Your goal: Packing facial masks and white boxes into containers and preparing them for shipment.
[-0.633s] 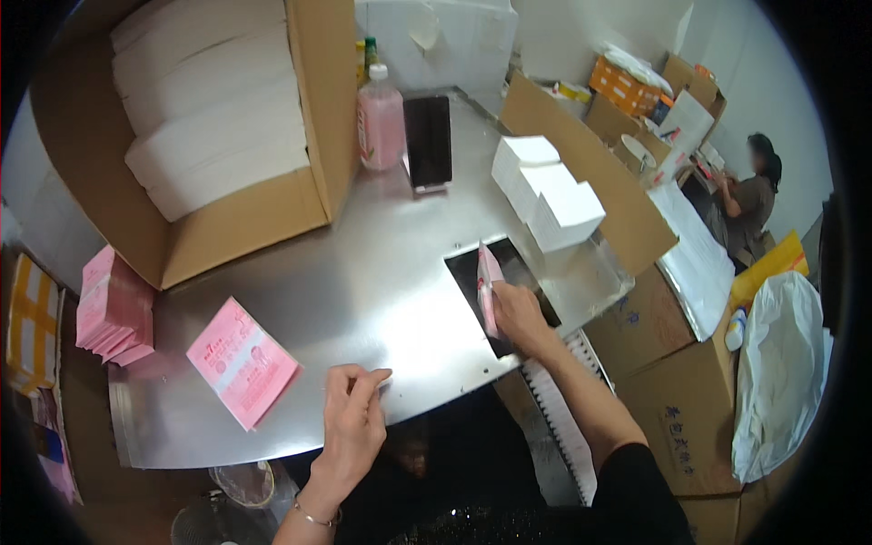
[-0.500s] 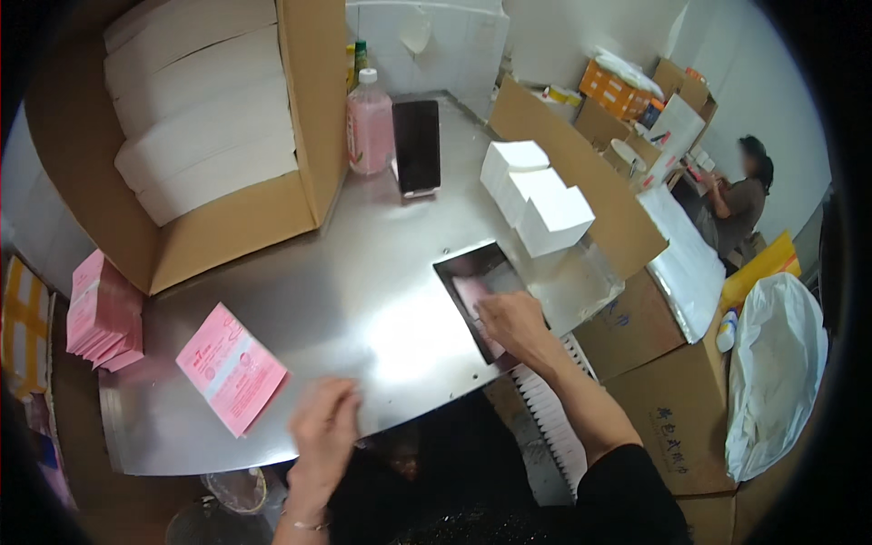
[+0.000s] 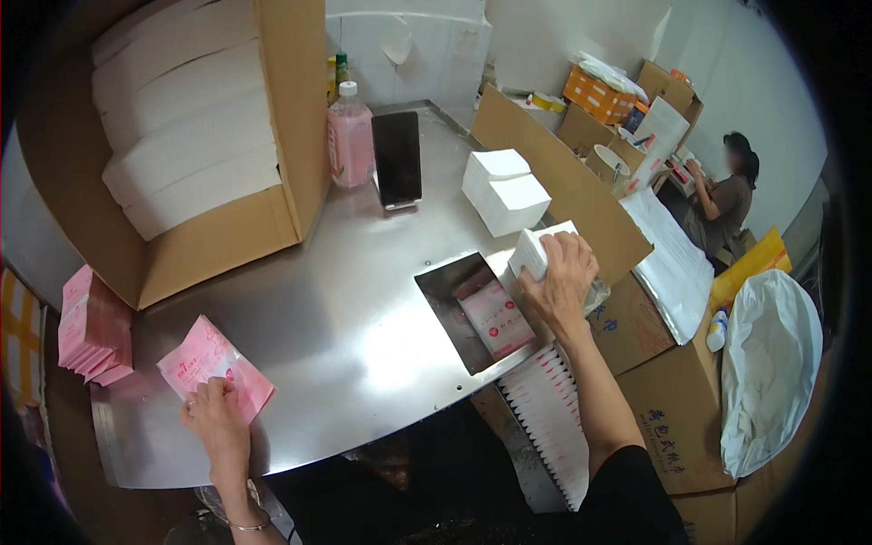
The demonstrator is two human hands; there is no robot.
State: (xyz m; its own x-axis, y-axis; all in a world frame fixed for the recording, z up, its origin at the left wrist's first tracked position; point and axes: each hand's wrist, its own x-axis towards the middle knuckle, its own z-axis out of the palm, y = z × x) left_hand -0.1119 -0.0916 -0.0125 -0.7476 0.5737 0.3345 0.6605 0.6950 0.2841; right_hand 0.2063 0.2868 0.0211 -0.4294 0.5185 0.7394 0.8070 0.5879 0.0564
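My right hand [image 3: 565, 277] is closed round a small stack of white folded tissues [image 3: 530, 255], just in front of two more white tissue stacks [image 3: 505, 193]. My left hand [image 3: 214, 411] has its fingers bent onto a flat pile of pink printed wrappers [image 3: 204, 356] at the table's left; its fingertips press on the top wrapper. In the rectangular opening [image 3: 442, 289] of the metal table lies a pink tissue packet [image 3: 497, 320], next to my right wrist. A long row of white and pink packets [image 3: 548, 409] stands below the table's front edge.
A big carton [image 3: 304, 118] of white tissue bundles stands at the back left, beside a pink bottle [image 3: 351, 136] and a phone [image 3: 397, 162] on a stand. More pink wrappers [image 3: 91, 327] are piled far left. Cartons [image 3: 677, 409] and a white bag [image 3: 772, 372] stand right; another person sits beyond.
My right hand has gone from the opening to the white tissues and drawn one stack apart from the others. My left hand has moved left onto the pink wrappers. The pink packet is now uncovered.
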